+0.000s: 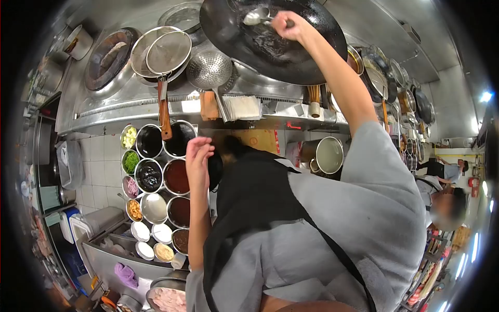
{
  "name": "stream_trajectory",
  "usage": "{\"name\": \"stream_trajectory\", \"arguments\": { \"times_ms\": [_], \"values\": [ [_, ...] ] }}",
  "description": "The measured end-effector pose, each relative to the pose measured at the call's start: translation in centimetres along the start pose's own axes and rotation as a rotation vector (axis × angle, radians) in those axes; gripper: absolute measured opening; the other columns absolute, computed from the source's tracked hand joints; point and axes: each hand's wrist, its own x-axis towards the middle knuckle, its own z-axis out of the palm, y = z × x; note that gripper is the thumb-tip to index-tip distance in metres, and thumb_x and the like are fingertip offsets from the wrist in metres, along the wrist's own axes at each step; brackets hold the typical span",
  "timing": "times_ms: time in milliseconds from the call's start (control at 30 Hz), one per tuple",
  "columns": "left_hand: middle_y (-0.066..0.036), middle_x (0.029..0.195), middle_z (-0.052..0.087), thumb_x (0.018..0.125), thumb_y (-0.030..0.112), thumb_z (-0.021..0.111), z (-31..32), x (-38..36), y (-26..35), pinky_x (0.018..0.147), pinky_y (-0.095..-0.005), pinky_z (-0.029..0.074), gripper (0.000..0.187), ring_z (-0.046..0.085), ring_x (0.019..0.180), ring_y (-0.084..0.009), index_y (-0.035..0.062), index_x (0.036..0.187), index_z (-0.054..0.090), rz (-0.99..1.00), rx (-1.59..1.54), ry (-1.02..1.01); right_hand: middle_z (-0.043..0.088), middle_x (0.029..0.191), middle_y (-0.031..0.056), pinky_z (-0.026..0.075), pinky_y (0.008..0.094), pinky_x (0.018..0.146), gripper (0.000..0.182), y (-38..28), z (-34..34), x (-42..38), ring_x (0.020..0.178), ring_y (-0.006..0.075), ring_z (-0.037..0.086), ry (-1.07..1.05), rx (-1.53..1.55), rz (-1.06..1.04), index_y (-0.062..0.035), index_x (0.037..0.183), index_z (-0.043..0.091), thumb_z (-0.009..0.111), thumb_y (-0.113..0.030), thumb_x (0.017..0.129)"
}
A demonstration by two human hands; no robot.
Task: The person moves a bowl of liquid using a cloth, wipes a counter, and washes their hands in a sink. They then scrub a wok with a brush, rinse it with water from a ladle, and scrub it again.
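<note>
My right hand [289, 26] is closed around the handle of a metal ladle [254, 17], whose bowl is over the inside of a large dark wok [228, 36] at the top. The wok looks wet and shiny inside. My left hand [199, 153] is raised at the centre left, fingers loosely curled and partly apart, with nothing visible in it. It is nearest to the round pots of dark sauce [177, 176] and the wooden handle [165, 117] of a strainer.
Strainers [169, 53], a perforated ladle [209, 69] and folded cloths [243, 107] lie along the stove edge. Containers of chopped ingredients [130, 162] stand at the left. A steel pot [329, 155] is right of centre. Other people [446, 170] stand at the far right.
</note>
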Motion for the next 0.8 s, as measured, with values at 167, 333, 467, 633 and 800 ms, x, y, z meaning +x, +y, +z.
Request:
{"name": "stream_trajectory", "arguments": {
  "times_ms": [167, 333, 467, 633, 800],
  "values": [
    [-0.003, 0.094, 0.059, 0.082, 0.013, 0.066, -3.5, 9.3, -9.1, 0.068, -0.0248, 0.044, 0.035, 0.054, 0.082, -0.0094, 0.0076, 0.114, 0.053, -0.128, 0.376, 0.152, 0.047, 0.052, 0.0051, 0.032, 0.0284, 0.034, 0.020, 7.5, -6.0, -6.2, 0.037, 0.0141, 0.042, 0.460, -1.426, -0.514, -0.0017, 0.064, 0.046, 0.053, -0.009, 0.081],
    [-0.027, 0.122, 0.054, 0.077, 0.023, 0.071, -4.3, 18.6, -14.4, 0.096, -0.0399, 0.043, 0.071, 0.055, 0.112, -0.0371, 0.0013, 0.137, 0.039, -0.013, 0.813, 0.432, 0.050, 0.059, 0.0049, 0.040, 0.0310, 0.039, 0.021, 20.2, -6.2, -10.8, 0.039, 0.0142, 0.049, 0.620, -1.552, -0.917, -0.0027, 0.099, 0.051, 0.053, -0.007, 0.078],
    [-0.031, 0.124, 0.051, 0.080, 0.030, 0.067, -4.1, 21.5, -15.5, 0.099, -0.0435, 0.042, 0.077, 0.052, 0.115, -0.0428, 0.0022, 0.142, 0.032, -0.083, 0.923, 0.460, 0.046, 0.060, 0.0025, 0.039, 0.0293, 0.049, 0.024, 28.3, -10.8, -9.5, 0.052, 0.0104, 0.045, 0.519, -1.572, -0.929, -0.0019, 0.104, 0.051, 0.052, -0.006, 0.080],
    [-0.027, 0.116, 0.057, 0.083, 0.028, 0.066, -3.2, 20.2, -15.9, 0.092, -0.0391, 0.044, 0.061, 0.056, 0.109, -0.0375, -0.0003, 0.131, 0.041, 0.005, 0.613, 0.528, 0.060, 0.069, 0.0179, 0.046, 0.0450, 0.059, 0.027, 31.0, -19.2, -8.6, 0.064, 0.0384, 0.061, 0.467, -1.779, -0.764, -0.0067, 0.102, 0.052, 0.060, -0.011, 0.076],
    [-0.009, 0.102, 0.051, 0.092, 0.017, 0.058, 4.8, 14.0, -9.7, 0.084, -0.0333, 0.044, 0.029, 0.050, 0.092, -0.0184, 0.0014, 0.114, 0.046, 0.488, 0.524, 0.534, 0.064, 0.077, 0.0221, 0.047, 0.0547, 0.067, 0.035, 28.6, -26.6, -3.0, 0.076, 0.0444, 0.062, 0.549, -1.971, -0.630, -0.0091, 0.111, 0.050, 0.059, -0.017, 0.078]
  ]
}}
